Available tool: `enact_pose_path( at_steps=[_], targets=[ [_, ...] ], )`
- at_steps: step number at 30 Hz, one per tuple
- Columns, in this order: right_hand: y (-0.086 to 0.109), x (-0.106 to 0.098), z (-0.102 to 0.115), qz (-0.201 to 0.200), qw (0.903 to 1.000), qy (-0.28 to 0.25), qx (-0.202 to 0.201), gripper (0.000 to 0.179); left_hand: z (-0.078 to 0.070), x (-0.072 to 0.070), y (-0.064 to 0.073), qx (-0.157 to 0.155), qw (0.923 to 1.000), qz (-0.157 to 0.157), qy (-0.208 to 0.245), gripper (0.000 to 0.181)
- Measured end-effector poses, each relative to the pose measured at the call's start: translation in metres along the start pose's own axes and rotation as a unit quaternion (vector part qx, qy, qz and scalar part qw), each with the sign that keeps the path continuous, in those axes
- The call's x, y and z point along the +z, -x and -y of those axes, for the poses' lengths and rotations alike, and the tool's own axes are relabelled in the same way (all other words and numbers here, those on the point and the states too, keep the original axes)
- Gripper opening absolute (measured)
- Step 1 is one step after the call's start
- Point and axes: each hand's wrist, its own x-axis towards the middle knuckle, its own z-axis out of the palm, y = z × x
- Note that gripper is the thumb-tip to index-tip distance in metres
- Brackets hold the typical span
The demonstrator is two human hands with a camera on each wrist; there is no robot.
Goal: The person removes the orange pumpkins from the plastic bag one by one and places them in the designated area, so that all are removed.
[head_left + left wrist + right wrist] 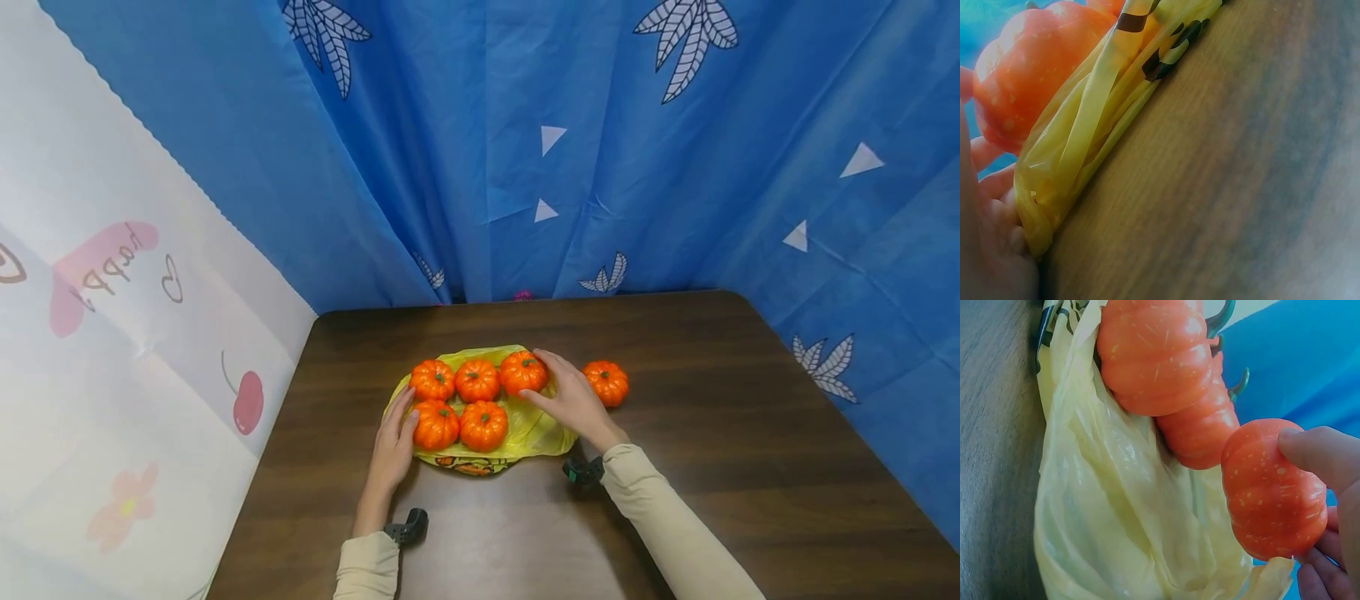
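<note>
Small orange pumpkins with green stems lie in two rows on a yellow plastic bag [536,429]. My right hand [573,404] holds the back-row right pumpkin [522,372] between thumb and fingers, at the bag's right side; the right wrist view shows the thumb on this pumpkin [1275,490]. At the left side, my left hand [393,442] rests along the bag's edge, its fingers beside the left pumpkins, the front one [436,426] nearest the thumb. In the left wrist view the bag [1079,137] bunches against the palm, below a pumpkin [1038,69].
Another pumpkin [606,383] sits on the dark wooden table [712,400], off the bag and just right of my right hand. A blue curtain [480,167] hangs behind the table, and a white printed cloth [150,333] stands along the left.
</note>
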Motion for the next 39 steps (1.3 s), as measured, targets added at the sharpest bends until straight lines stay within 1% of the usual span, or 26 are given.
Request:
enact_pose_path(
  at_steps=[5, 9, 13, 17, 23, 29, 33, 39],
  targets=[
    [0.002, -0.005, 0.001, -0.006, 1.0000, -0.001, 0.002, 0.078, -0.001, 0.000, -0.002, -0.005, 1.0000, 0.008, 0.001, 0.048],
    [0.005, -0.009, 0.002, -0.011, 0.9999, 0.000, 0.000, 0.078, -0.001, -0.001, 0.002, -0.013, 0.9998, 0.014, 0.002, 0.048],
    [0.007, -0.011, 0.001, -0.019, 0.9998, 0.004, -0.006, 0.077, -0.002, 0.000, 0.004, -0.018, 0.9998, 0.013, 0.003, 0.048],
    [0.008, -0.015, 0.000, -0.029, 0.9995, 0.007, -0.015, 0.077, -0.003, 0.000, 0.003, -0.016, 0.9998, 0.009, 0.000, 0.048],
    [0.012, -0.020, -0.002, -0.025, 0.9996, 0.008, 0.001, 0.076, -0.003, 0.000, 0.004, -0.025, 0.9995, 0.016, 0.005, 0.048],
    [0.017, -0.025, -0.003, -0.031, 0.9994, 0.012, 0.000, 0.077, -0.003, 0.000, 0.004, -0.027, 0.9995, 0.018, 0.008, 0.048],
    [0.019, -0.030, -0.003, -0.040, 0.9992, 0.010, -0.001, 0.076, -0.003, 0.001, 0.003, -0.023, 0.9996, 0.013, 0.004, 0.047],
    [0.021, -0.037, -0.005, -0.039, 0.9992, 0.008, 0.008, 0.077, -0.003, 0.002, 0.004, -0.019, 0.9998, 0.008, -0.001, 0.047]
  ],
)
